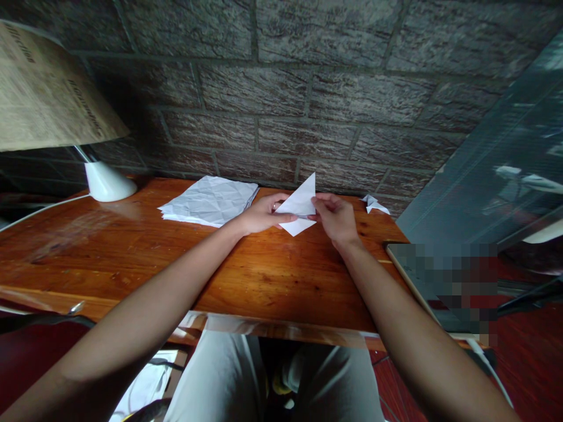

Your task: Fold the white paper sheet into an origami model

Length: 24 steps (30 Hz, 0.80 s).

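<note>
A folded white paper piece (300,205) with a pointed top stands between both hands over the far part of the wooden table (264,281). My left hand (263,214) pinches its left side with thumb and fingers closed. My right hand (335,217) grips its right edge, fingers curled. The paper's lower point touches or hovers just over the table; I cannot tell which.
A stack of creased white sheets (210,200) lies left of the hands. A small crumpled paper scrap (373,204) sits to the right by the brick wall (308,94). A lamp with a white base (108,181) stands far left. A mirror-like panel (484,193) leans at right.
</note>
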### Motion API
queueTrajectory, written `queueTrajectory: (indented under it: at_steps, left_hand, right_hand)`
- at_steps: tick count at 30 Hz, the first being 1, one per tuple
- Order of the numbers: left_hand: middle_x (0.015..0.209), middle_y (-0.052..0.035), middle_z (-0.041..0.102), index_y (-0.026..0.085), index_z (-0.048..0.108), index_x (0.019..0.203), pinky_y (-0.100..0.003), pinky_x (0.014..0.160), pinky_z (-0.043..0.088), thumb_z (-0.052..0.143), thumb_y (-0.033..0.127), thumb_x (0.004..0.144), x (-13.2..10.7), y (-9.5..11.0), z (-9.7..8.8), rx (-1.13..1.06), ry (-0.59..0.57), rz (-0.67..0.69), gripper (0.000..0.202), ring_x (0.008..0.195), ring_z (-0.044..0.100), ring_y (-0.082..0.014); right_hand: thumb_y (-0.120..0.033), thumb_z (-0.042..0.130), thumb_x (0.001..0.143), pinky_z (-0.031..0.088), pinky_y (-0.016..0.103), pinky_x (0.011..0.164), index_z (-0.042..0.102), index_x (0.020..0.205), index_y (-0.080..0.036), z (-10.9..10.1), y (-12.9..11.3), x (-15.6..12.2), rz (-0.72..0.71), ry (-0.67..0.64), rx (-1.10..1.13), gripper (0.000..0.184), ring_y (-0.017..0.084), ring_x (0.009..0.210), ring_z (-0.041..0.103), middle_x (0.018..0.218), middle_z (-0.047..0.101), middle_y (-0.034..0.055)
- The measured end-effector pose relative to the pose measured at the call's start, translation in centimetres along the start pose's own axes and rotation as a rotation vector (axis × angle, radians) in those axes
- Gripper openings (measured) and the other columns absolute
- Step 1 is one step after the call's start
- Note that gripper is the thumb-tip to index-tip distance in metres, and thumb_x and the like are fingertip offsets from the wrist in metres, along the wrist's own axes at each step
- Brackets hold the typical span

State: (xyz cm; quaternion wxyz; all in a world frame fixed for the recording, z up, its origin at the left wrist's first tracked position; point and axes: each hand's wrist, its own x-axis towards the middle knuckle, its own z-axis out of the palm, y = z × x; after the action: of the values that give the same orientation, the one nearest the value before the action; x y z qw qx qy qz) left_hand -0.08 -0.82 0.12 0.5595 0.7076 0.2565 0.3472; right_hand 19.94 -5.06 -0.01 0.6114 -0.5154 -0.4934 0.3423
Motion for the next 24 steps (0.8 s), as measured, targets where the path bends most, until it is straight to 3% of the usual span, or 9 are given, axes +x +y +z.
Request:
queueTrajectory:
  at_steps: [5,11,19,24]
  left_hand:
    - [0.085,-0.0018,0.069,0.012,0.061,0.122,-0.024,0.060,0.051,0.085,0.033,0.070,0.20,-0.34,-0.20,-0.001,0.026,-0.018,0.060,0.071,0.063,-0.0140]
    - [0.082,-0.0014,0.069,0.013,0.063,0.118,-0.023,0.058,0.048,0.082,0.032,0.073,0.31,-0.35,-0.37,0.058,0.059,0.021,0.052,0.068,0.061,-0.0132]
    - [0.078,-0.0010,0.068,0.015,0.063,0.117,-0.022,0.053,0.045,0.080,0.034,0.074,0.22,-0.15,-0.22,0.099,0.101,0.029,0.050,0.063,0.060,-0.0129]
    - [0.077,0.0000,0.067,0.015,0.061,0.116,-0.019,0.047,0.041,0.079,0.032,0.075,0.09,0.00,-0.17,0.114,0.115,0.027,0.048,0.059,0.056,-0.0107]
  right_hand:
    - [-0.049,0.077,0.075,0.061,0.030,0.061,0.065,0.100,-0.022,0.03,-0.34,-0.23,-0.060,-0.005,-0.043,0.038,0.018,0.068,0.069,0.081,0.073,0.0018]
    - [-0.053,0.080,0.072,0.062,0.031,0.066,0.066,0.089,-0.021,0.18,-0.63,-0.51,-0.042,-0.068,0.026,0.039,0.018,0.072,0.071,0.084,0.074,0.0035]
    - [-0.054,0.076,0.075,0.061,0.032,0.070,0.077,0.092,-0.018,-0.04,-0.42,-0.32,-0.074,0.020,-0.096,0.039,0.017,0.072,0.070,0.090,0.078,0.0060]
    - [-0.049,0.077,0.076,0.060,0.030,0.068,0.077,0.097,-0.019,-0.11,-0.45,-0.36,-0.083,-0.022,-0.079,0.037,0.017,0.072,0.070,0.088,0.078,0.0054]
